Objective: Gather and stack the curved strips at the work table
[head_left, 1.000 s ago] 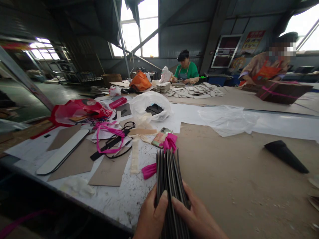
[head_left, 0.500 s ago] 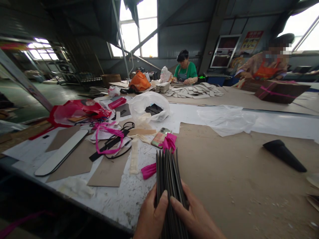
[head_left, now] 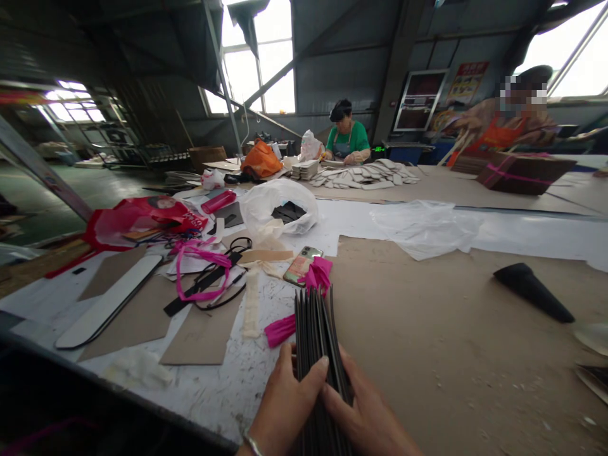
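Note:
A stack of thin dark strips, set on edge with their far ends fanned slightly apart, stands between my hands at the bottom centre. My left hand is closed around its left side, thumb across the top. From the right, my right hand grips the same stack, its thumb close to the left one. The near end of the strips runs out of the picture. Just beyond the far tips lies a bright pink cloth strip against a phone. Another pink piece touches the stack's left side.
Brown board covers the right of the table, with a black cone-shaped piece on it. A white plastic bag with dark pieces, a red bag and a long white-topped panel lie left. Two people work across the table.
My left hand has shifted up along the strips and its wrist now shows a bracelet. The view has turned slightly right. The person at far right has moved their arms.

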Demonstrator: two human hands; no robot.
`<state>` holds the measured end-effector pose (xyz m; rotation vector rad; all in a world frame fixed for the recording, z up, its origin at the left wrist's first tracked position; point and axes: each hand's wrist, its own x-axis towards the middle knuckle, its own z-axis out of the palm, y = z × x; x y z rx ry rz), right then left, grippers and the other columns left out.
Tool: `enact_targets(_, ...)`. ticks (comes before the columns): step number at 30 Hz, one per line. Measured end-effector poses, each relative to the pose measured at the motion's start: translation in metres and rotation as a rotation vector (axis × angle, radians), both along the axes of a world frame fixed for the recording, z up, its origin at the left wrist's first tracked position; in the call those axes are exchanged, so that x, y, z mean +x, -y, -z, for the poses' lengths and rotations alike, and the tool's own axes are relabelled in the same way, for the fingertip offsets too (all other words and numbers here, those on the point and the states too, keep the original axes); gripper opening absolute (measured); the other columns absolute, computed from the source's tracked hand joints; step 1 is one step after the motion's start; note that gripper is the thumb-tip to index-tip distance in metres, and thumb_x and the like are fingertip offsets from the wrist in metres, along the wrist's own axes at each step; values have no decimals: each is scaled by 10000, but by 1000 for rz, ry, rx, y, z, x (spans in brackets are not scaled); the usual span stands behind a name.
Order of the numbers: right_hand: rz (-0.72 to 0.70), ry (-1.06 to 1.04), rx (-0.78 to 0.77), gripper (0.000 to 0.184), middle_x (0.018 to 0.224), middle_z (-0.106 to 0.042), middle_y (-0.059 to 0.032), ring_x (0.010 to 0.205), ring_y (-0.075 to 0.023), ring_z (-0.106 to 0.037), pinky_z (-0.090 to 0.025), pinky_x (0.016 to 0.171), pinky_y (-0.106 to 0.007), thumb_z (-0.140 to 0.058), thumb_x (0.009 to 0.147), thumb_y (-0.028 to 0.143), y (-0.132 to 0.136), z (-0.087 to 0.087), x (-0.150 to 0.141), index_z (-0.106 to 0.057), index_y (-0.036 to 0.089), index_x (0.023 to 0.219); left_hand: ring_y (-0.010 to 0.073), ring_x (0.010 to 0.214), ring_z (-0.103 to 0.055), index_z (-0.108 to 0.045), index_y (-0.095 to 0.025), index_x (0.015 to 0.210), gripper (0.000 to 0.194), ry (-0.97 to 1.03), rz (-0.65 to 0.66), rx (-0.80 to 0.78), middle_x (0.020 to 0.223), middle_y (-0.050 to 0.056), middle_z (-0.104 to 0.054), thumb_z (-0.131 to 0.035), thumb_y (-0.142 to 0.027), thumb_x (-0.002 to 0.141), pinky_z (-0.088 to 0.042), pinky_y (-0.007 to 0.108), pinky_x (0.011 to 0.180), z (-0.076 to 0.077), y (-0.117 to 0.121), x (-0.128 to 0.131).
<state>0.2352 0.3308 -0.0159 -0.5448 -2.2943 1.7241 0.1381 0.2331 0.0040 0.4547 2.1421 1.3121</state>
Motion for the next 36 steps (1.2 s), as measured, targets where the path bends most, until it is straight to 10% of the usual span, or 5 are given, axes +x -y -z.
enact_targets(20,-18,-64,-70,565,1314,-458,-95,1209,-247,-410,-316,1024,-388,-537,800,375,-3,-7,5,-400,189,1315,231,850,-609,-426,-156,981,340,92,16,59,916,107,-614,-516,-382,743,-468,346,770,0,-1,-1)
enact_targets(36,4,-34,-67,614,1346,-421,-87,1277,-209,-312,-204,1082,-386,-222,881,566,-5,12,6,-381,179,1331,252,982,-563,-426,-142,1032,402,23,40,93,1038,140,-602,-468,-438,763,-402,374,877,-1,1,4)
